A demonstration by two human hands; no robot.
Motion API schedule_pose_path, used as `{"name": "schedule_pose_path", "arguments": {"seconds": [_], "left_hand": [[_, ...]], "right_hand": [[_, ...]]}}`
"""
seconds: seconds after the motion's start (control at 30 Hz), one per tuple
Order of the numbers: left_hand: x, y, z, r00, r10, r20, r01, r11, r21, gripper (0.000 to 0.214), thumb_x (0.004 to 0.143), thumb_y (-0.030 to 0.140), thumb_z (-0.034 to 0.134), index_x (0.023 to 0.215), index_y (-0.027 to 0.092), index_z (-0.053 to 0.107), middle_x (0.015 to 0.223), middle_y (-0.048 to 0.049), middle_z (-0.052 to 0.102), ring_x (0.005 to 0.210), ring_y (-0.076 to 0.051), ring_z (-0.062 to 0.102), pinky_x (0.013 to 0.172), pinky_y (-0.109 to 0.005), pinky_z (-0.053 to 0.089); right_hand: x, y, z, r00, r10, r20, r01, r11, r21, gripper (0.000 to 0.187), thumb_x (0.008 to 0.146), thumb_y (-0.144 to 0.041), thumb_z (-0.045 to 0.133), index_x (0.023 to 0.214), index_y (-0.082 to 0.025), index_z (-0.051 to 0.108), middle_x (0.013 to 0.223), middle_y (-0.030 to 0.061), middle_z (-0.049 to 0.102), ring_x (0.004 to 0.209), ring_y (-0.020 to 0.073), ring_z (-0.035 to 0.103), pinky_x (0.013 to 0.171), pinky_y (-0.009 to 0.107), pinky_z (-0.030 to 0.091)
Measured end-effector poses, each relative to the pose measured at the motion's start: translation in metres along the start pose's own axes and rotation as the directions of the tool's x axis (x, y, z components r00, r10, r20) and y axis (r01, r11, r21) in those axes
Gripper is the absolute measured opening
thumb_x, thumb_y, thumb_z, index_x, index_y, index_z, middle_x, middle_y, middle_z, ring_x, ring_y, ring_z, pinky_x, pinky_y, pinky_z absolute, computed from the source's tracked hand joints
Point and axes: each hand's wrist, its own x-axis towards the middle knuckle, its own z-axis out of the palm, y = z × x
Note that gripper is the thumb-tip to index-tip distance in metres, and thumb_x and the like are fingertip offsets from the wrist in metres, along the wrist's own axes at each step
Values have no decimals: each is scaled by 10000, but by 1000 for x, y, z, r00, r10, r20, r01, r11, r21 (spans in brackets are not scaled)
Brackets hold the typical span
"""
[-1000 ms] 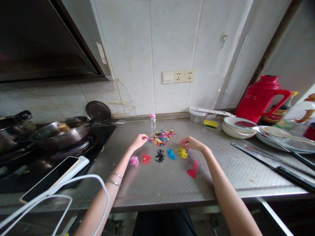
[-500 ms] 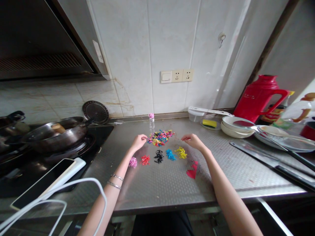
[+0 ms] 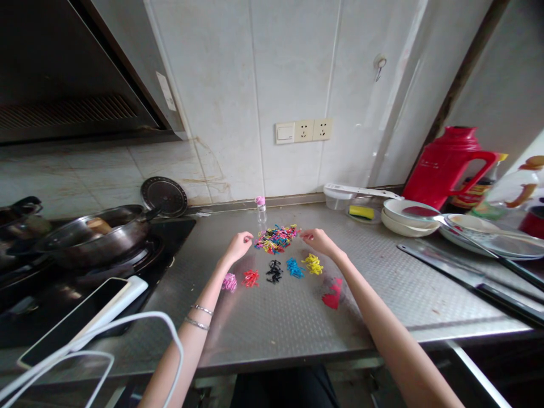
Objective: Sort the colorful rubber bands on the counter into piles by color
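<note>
Left hand (image 3: 240, 245) and right hand (image 3: 320, 242) curl narrow, contents unclear from here; light pinches should suit the multicoloured heap (image 3: 277, 238) between them.

Cool, muted light is filling the scene, seemingly coming from the right, where the tiled wall (image 3: 293, 68) is catching a pale vertical streak. The steel desk (image 3: 272, 334) is giving off a whitish sheen, strongest toward its right front, while the range hood (image 3: 63, 68) is sinking into near-black. The wide lens is tilting the outer tile seams and stretching the forearms (image 3: 382, 317) toward the bottom edge. The fingers (image 3: 247, 237) and the multicoloured pile (image 3: 277, 238) are showing little fine detail.
</note>
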Motion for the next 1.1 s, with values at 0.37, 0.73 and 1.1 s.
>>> {"name": "schedule_pose_path", "arguments": {"seconds": [0.37, 0.73, 1.1], "left_hand": [[-3, -9, 1, 1000, -4, 4, 4, 1000, 31, 234, 724, 180, 473, 879, 127, 640, 787, -69, 653, 710, -145, 587, 688, -244, 445], [-12, -12, -1, 999, -36, 14, 35, 998, 49, 234, 728, 180, 477, 886, 131, 643, 793, -70, 656, 724, -152, 594, 696, -252, 452], [-15, -19, -5, 999, -39, -6, 39, 998, 41, 231, 729, 192, 480, 879, 129, 644, 785, -69, 654, 719, -149, 594, 701, -251, 449]], "right_hand": [[26, -35, 20, 984, 156, 90, -131, 964, -233, 242, 765, -303, 470, 909, -238, 655, 883, 54, 659, 772, 170, 589, 619, 212, 392], [35, -23, 30, 993, 110, 39, -103, 981, -164, 186, 753, -295, 499, 759, -209, 664, 748, 44, 642, 647, 132, 570, 558, 187, 385], [36, -5, 15, 997, -70, -28, 71, 996, 50, 216, 687, -263, 521, 737, -130, 684, 640, 27, 648, 640, 128, 575, 559, 167, 381]]}}
